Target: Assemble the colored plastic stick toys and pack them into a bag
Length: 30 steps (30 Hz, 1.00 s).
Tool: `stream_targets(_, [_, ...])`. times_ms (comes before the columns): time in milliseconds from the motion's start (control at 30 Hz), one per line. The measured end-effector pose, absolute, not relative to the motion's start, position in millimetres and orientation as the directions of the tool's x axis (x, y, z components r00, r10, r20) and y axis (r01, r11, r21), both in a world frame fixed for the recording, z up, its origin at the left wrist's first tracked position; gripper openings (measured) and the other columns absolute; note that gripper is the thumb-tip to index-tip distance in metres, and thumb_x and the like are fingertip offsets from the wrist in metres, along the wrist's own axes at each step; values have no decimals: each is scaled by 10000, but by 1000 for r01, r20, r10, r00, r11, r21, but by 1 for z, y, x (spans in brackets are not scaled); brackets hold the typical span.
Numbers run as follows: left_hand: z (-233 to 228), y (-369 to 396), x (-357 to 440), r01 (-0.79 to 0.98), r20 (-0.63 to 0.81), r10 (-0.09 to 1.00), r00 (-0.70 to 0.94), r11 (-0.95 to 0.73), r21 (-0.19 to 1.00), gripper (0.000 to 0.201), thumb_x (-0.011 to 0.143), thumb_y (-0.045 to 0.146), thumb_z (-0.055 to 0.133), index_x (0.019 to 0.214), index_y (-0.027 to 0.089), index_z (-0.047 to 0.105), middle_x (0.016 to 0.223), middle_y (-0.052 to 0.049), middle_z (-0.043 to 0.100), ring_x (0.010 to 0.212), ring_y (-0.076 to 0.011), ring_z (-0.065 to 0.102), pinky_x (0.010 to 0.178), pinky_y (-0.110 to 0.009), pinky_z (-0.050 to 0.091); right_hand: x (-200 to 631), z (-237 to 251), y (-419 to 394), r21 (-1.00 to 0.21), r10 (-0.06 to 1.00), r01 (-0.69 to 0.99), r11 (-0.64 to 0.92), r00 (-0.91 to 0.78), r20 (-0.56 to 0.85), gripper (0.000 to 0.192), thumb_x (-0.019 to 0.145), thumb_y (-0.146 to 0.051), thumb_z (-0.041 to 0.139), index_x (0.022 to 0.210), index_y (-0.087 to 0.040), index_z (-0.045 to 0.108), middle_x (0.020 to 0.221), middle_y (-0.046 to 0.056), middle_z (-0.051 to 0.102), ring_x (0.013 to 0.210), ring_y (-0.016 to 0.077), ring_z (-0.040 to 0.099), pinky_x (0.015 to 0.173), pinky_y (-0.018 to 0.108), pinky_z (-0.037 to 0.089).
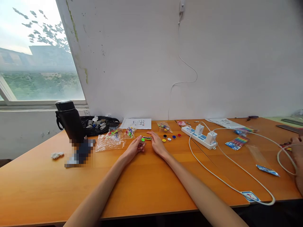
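Note:
Near the middle of the table, my left hand is closed on a small bright green round piece between its thumb and fingers. Facing it, my right hand has its fingers reaching left around the end of a thin green-and-dark piece; its thumb is mostly hidden. Just right of my right hand lie small round pieces: black, yellow, white, blue and red. Left of my left hand are clear plastic bags with colourful small parts.
A black flask stands at left by a blurred dark object and crumpled tissue. Behind are a black bag and printed paper. Right are a power strip, looping white cables and another person's hand.

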<state>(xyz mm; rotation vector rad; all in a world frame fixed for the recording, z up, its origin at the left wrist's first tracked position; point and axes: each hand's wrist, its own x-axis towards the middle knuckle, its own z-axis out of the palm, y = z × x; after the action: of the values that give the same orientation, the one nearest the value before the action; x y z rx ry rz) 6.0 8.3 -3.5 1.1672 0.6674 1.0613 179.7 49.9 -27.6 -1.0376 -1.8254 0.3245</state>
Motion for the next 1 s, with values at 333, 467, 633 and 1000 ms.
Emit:
stream_targets(333, [-10, 16, 9, -407, 86, 952, 294, 43, 913, 514, 752, 628, 695, 839, 220, 394, 579, 115, 329, 447, -42, 286, 524, -197, 406, 167, 0, 18, -650, 726, 327, 686, -240, 645, 256, 977, -332, 444, 1111, -222, 632, 1092, 60, 639, 1007, 179, 602, 916, 313, 477])
stream_targets(467, [-16, 18, 8, -352, 65, 963, 260, 31, 935, 524, 740, 654, 686, 890, 211, 449, 651, 72, 486, 502, -65, 452, 541, -206, 422, 158, 0, 9, -605, 710, 372, 704, -336, 619, 205, 918, -369, 569, 1051, -216, 605, 952, 30, 643, 856, 171, 590, 800, 287, 480])
stream_targets(633, [-16, 18, 10, -286, 105, 943, 316, -11, 958, 516, 800, 698, 570, 814, 195, 459, 593, 74, 414, 473, -68, 385, 532, -225, 416, 159, 1, 8, -582, 731, 459, 671, -277, 624, 217, 917, -439, 566, 939, -224, 567, 761, -11, 602, 695, 158, 552, 663, 262, 439])
stream_targets(1000, [-15, 24, -4, 360, 365, 900, 239, -432, 827, 279, 901, 438, 463, 804, 197, 564, 637, 32, 476, 593, -140, 428, 581, -247, 310, 175, 12, 13, -607, 698, 535, 588, 43, 715, 279, 923, -490, 516, 836, -227, 483, 683, -27, 524, 606, 143, 490, 599, 253, 378])
